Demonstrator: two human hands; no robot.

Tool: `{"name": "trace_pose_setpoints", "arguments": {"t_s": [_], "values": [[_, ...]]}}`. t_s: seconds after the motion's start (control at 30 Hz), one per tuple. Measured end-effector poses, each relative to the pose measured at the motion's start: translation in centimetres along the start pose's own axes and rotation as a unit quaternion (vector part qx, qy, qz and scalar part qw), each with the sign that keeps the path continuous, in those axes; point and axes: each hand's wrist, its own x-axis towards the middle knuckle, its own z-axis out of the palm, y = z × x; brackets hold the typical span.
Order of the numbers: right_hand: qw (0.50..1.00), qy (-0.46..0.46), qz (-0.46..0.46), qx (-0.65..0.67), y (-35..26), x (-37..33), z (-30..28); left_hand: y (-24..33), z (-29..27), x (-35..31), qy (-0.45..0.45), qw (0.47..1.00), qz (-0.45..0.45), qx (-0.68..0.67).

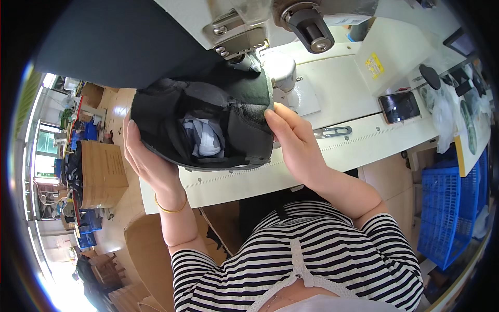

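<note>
A black padded fabric bag hangs open toward me, with crumpled white and pale blue material visible inside it. My left hand grips the bag's left side, its fingers partly hidden around the fabric. Over at the right edge, my right hand pinches the bag between thumb and fingers. The bag's upper rim lies close under the presser foot area of a sewing machine; whether the needle is in the fabric is hidden.
Right of the bag, thread snips and a dark phone lie on the white machine table. Blue plastic crates stand at the right. On the left are a cardboard box and dark fabric.
</note>
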Motion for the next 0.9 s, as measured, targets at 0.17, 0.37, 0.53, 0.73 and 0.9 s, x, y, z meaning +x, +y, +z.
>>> {"name": "trace_pose_setpoints", "arguments": {"t_s": [0.17, 0.37, 0.53, 0.73, 0.9], "values": [[0.999, 0.022, 0.032, -0.022, -0.2, 1.1, -0.9, 3.8, -1.3, 2.5, -0.085, 0.928, -0.239, -0.271], [0.997, 0.043, 0.06, 0.034, -0.2, 2.5, -0.9, 5.4, -1.3, 3.1, -0.025, 0.83, -0.369, -0.418], [0.998, 0.046, 0.031, 0.012, 0.3, 2.9, -1.5, 5.1, -0.6, 2.9, 0.0, 0.787, -0.391, -0.477], [0.998, 0.065, 0.003, -0.012, 0.5, 3.2, -1.0, 4.7, -0.2, 3.0, 0.005, 0.778, -0.405, -0.481], [0.998, 0.031, 0.048, -0.008, 0.5, 2.9, -1.5, 5.2, -0.1, 3.4, 0.012, 0.765, -0.417, -0.49]]}}
